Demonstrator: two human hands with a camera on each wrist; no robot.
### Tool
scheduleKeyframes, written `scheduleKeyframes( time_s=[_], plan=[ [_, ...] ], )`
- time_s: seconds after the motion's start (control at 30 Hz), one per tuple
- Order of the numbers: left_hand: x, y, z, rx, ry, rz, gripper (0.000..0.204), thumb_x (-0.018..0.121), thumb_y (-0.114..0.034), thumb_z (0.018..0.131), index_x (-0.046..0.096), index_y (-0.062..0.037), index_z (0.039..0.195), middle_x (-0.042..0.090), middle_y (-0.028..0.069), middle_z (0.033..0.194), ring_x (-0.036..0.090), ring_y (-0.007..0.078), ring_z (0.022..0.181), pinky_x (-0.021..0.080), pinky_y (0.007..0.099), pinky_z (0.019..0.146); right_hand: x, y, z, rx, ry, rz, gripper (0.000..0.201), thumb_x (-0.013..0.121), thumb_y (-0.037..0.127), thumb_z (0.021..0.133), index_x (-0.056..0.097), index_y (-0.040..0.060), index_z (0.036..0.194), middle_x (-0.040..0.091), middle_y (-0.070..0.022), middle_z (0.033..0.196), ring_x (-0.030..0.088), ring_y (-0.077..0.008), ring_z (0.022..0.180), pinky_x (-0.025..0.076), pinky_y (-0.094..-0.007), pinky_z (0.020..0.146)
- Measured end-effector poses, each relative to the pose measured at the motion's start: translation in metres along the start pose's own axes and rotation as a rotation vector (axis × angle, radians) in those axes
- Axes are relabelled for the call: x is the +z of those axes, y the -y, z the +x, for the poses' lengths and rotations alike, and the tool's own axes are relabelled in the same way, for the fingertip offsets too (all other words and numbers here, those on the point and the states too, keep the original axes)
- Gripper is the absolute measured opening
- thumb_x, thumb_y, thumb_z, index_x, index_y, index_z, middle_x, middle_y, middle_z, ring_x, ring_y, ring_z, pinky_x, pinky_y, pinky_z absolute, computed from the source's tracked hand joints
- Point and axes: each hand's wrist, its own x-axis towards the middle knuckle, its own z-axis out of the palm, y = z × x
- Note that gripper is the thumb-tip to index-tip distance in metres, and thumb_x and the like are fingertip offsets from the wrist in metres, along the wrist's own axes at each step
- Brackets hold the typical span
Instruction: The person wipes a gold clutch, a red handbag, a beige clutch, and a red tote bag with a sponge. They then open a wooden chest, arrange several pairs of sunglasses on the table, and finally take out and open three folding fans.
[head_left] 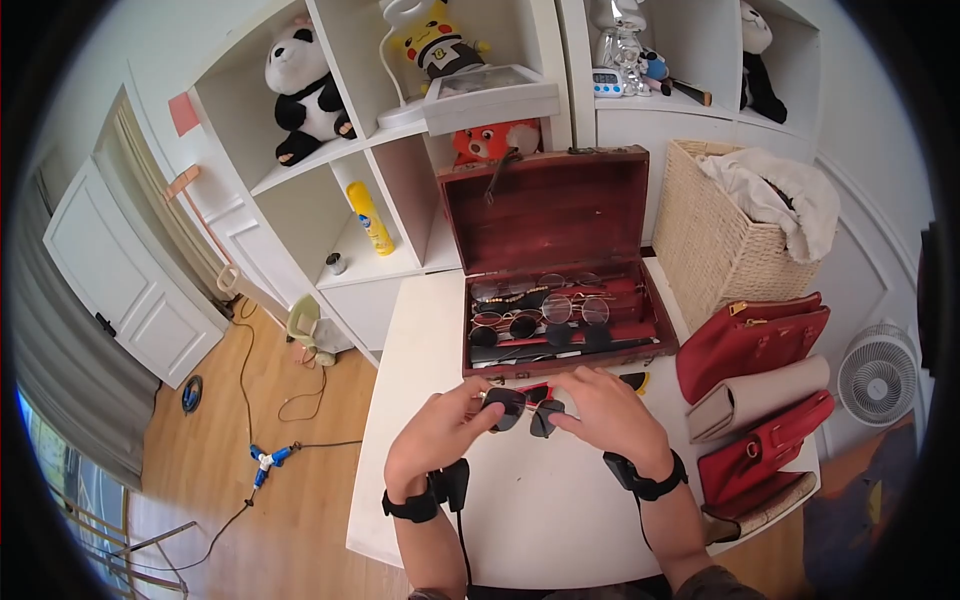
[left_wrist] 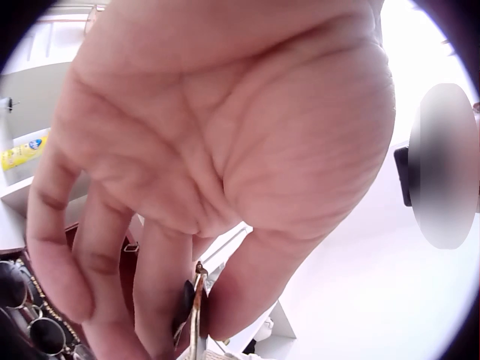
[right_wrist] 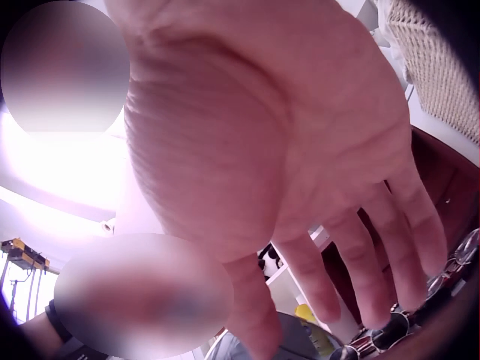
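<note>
Above the white bench [head_left: 530, 520], the left grip [head_left: 435, 433] and right grip [head_left: 615, 415] pinch one pair of sunglasses [head_left: 510, 403], partly hiding one red-framed pair [head_left: 537, 393] behind. Beyond sits one open red case [head_left: 550, 225] of overlapping eyewear [head_left: 562, 309], too crowded to count; one wicker basket [head_left: 715, 245] stands beside it.

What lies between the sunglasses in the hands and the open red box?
In the head view, a red-framed item, probably glasses, partly hidden, shows between the sunglasses and the box.
</note>
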Motion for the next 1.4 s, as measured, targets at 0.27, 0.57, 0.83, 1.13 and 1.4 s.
scheduleKeyframes(
  time_s=[0.27, 0.57, 0.83, 1.13, 1.4],
  plan=[
    [0.012, 0.050, 0.014, -0.123, 0.129, -0.366, 0.029, 0.060, -0.023, 0.098, 0.056, 0.0016, 0.114, 0.070, 0.0092, 0.084, 0.066, 0.0142, 0.078, 0.047, 0.0283, 0.074, 0.010, -0.003, 0.011, 0.097, 0.289, 0.209, 0.060, 0.078, 0.031, 0.079, 0.054, 0.0041, 0.126, 0.070, -0.0170, 0.097, 0.067, -0.0379, 0.090, 0.052, -0.0430, 0.080],
    [0.030, 0.100, 0.043, -0.277, 0.153, -0.154, 0.035, 0.064, -0.024, 0.095, 0.056, 0.0058, 0.112, 0.070, 0.0124, 0.089, 0.070, 0.0186, 0.077, 0.050, 0.0301, 0.075, 0.072, 0.000, 0.010, 0.145, 0.335, -0.180, 0.062, 0.080, 0.023, 0.075, 0.050, -0.0045, 0.122, 0.067, -0.0214, 0.102, 0.067, -0.0381, 0.097, 0.056, -0.0454, 0.083],
    [0.036, 0.106, 0.046, -0.414, 0.225, 0.387, 0.037, 0.078, -0.036, 0.080, 0.071, -0.0052, 0.099, 0.074, 0.0112, 0.090, 0.070, 0.0236, 0.080, 0.053, 0.0372, 0.073, 0.092, -0.016, 0.010, 0.107, 0.308, -0.206, 0.036, 0.064, 0.008, 0.081, 0.060, -0.0072, 0.114, 0.066, -0.0235, 0.104, 0.070, -0.0375, 0.087, 0.058, -0.0452, 0.073],
    [0.045, 0.114, 0.036, -0.324, 0.140, 0.282, 0.045, 0.086, -0.032, 0.068, 0.073, -0.0083, 0.103, 0.074, 0.0104, 0.095, 0.070, 0.0269, 0.091, 0.054, 0.0356, 0.082, 0.087, -0.022, 0.012, 0.109, 0.357, -0.209, 0.044, 0.071, 0.011, 0.077, 0.061, -0.0041, 0.118, 0.068, -0.0212, 0.105, 0.070, -0.0344, 0.093, 0.058, -0.0441, 0.076],
    [0.047, 0.098, 0.027, -0.240, 0.194, 0.325, 0.056, 0.089, -0.024, 0.062, 0.068, -0.0066, 0.111, 0.070, 0.0116, 0.102, 0.066, 0.0290, 0.099, 0.052, 0.0373, 0.087, 0.070, -0.019, 0.012, 0.129, 0.383, -0.189, 0.049, 0.079, 0.018, 0.074, 0.059, -0.0017, 0.114, 0.069, -0.0198, 0.100, 0.069, -0.0345, 0.096, 0.057, -0.0433, 0.080]
  ],
)
